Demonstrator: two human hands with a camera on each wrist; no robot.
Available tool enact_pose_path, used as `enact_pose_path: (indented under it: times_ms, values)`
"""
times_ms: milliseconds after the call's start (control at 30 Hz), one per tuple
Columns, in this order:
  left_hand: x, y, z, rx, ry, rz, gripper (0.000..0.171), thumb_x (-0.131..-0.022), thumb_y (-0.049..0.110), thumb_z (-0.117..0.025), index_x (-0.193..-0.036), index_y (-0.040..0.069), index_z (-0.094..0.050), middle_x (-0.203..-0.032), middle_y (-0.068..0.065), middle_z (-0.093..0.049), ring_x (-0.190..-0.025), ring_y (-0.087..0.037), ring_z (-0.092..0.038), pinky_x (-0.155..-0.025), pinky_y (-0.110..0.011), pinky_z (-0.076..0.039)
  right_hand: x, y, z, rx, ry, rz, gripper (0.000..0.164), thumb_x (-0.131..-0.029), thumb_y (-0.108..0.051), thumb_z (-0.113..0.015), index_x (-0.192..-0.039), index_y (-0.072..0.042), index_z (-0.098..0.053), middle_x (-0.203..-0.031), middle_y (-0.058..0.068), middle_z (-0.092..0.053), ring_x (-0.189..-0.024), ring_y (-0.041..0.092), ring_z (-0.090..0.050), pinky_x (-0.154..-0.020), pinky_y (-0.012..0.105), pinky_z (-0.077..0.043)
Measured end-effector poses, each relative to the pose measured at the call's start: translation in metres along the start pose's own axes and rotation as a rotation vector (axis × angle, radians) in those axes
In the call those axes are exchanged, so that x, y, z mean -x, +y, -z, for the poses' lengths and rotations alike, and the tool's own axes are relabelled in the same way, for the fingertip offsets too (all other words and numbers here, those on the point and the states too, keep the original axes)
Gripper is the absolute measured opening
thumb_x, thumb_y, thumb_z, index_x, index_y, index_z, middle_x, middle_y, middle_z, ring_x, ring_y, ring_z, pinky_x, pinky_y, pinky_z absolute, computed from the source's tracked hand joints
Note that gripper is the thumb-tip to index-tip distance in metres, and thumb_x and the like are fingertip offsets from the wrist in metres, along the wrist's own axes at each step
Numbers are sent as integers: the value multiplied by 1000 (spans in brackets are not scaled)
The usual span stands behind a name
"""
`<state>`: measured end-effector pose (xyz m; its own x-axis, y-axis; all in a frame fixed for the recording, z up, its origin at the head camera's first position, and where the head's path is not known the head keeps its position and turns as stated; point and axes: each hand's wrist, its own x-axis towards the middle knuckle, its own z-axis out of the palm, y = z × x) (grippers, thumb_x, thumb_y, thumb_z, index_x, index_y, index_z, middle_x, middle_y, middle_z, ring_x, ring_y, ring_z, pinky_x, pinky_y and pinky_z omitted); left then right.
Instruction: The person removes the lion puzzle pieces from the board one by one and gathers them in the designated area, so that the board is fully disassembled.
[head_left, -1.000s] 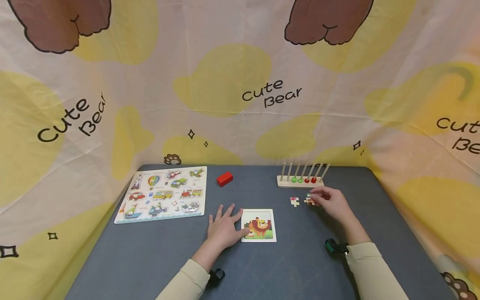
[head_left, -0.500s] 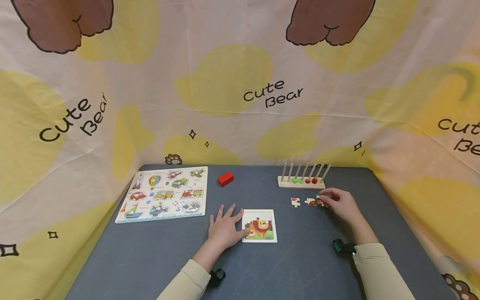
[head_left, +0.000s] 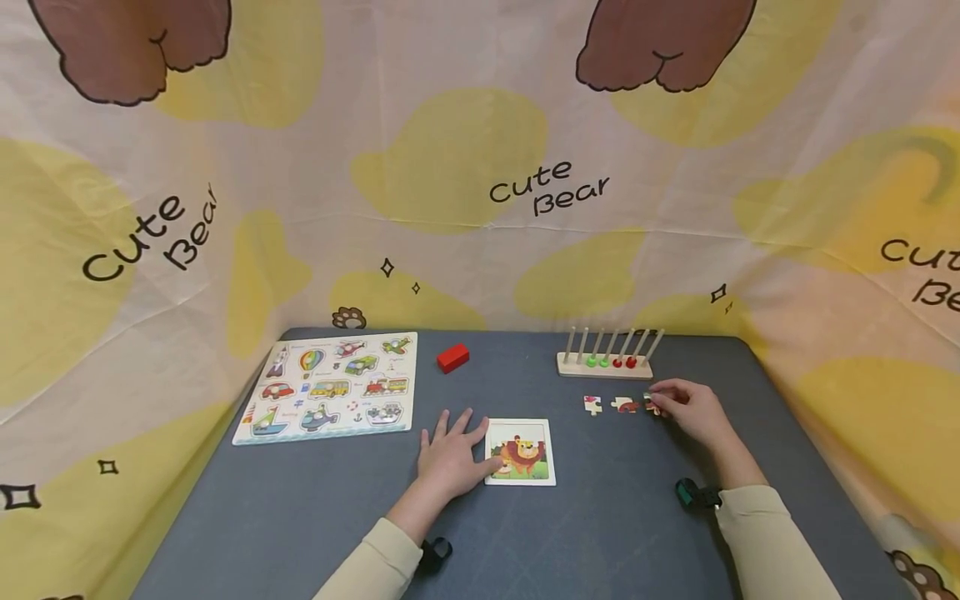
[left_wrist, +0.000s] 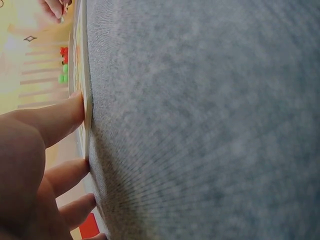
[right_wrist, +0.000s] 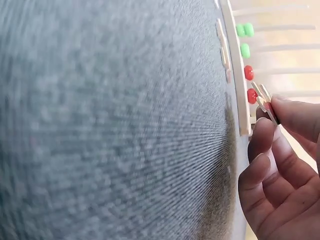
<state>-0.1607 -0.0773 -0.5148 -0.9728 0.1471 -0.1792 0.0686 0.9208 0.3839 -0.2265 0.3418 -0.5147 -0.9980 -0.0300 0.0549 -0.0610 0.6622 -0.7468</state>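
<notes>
My left hand [head_left: 448, 458] lies with spread fingers at the left side of a small white-framed lion jigsaw puzzle [head_left: 552, 467]. Its thumb rests on the picture, and in the left wrist view thumb and index fingertip touch the frame's edge [left_wrist: 86, 50]. Over on the right, my right hand [head_left: 696, 410] pinches a jigsaw piece [right_wrist: 265, 102] between thumb and fingers, tilted up in the right wrist view. To the left of that hand lie two loose jigsaw pieces, one with a pink patch [head_left: 592, 405] and one with brown-red colouring [head_left: 625, 405].
Behind the loose pieces stands a wooden peg counting stand [head_left: 604, 370] with green and red beads. A red block [head_left: 453, 358] lies at the back middle. The vehicle puzzle board [head_left: 322, 425] takes up the back left. Printed cloth [head_left: 450, 167] walls the grey table [head_left: 585, 542].
My right hand has shifted right with its pinched piece, drawing away from the brown-red piece, which now lies uncovered with a gap beside it. The left hand keeps its place.
</notes>
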Motion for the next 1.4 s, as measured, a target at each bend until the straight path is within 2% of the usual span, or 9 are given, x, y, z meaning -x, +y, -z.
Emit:
enact_pose_path:
  times_ms: [333, 500, 767, 933, 1133, 1400]
  values:
    - [0, 3, 2, 5, 6, -9, 76, -84, 61, -71, -150, 28, -51, -162, -7, -37, -154, -42, -17, -116, -73, -16, -7, 5, 4, 58, -28, -81, 29, -98, -22, -68, -114, 1, -68, -85, 7, -71, -74, 17, -61, -62, 26, -51]
    - [-1, 4, 4, 13, -6, -4, 77, -84, 60, -71, -151, 28, -50, -163, -7, -36, -154, -43, -16, -116, -73, -14, -8, 6, 5, 124, -48, -83, 26, -97, -21, -69, -111, 1, -70, -84, 7, -70, -74, 19, -60, -63, 29, -50]
    - [-1, 3, 3, 20, -9, -15, 77, -85, 60, -71, -151, 27, -50, -163, -7, -36, -154, -43, -16, -116, -74, -15, -8, 5, 5, 230, -33, -103, 29, -97, -29, -69, -110, -3, -72, -89, 8, -67, -83, 25, -55, -68, 32, -42]
    - [-1, 3, 2, 16, -4, -16, 76, -84, 59, -72, -150, 27, -51, -162, -8, -37, -153, -43, -17, -115, -74, -15, -7, 5, 5, 222, -6, -101, 36, -99, -36, -65, -113, -3, -72, -97, 12, -69, -87, 27, -56, -71, 33, -43]
    - [0, 2, 1, 10, -4, -11, 77, -85, 60, -71, -150, 27, -50, -163, -7, -36, -154, -42, -16, -116, -74, -15, -6, 1, 5, 194, 21, -65, 31, -99, -32, -67, -113, -4, -72, -101, 14, -71, -88, 27, -59, -73, 32, -47]
    - [0, 1, 2, 0, -13, -2, 76, -85, 60, -70, -151, 28, -49, -163, -6, -36, -154, -42, -16, -116, -73, -15, -3, -18, -1, 159, 47, -16, 29, -99, -28, -66, -116, -5, -70, -98, 13, -70, -82, 24, -57, -66, 31, -48]
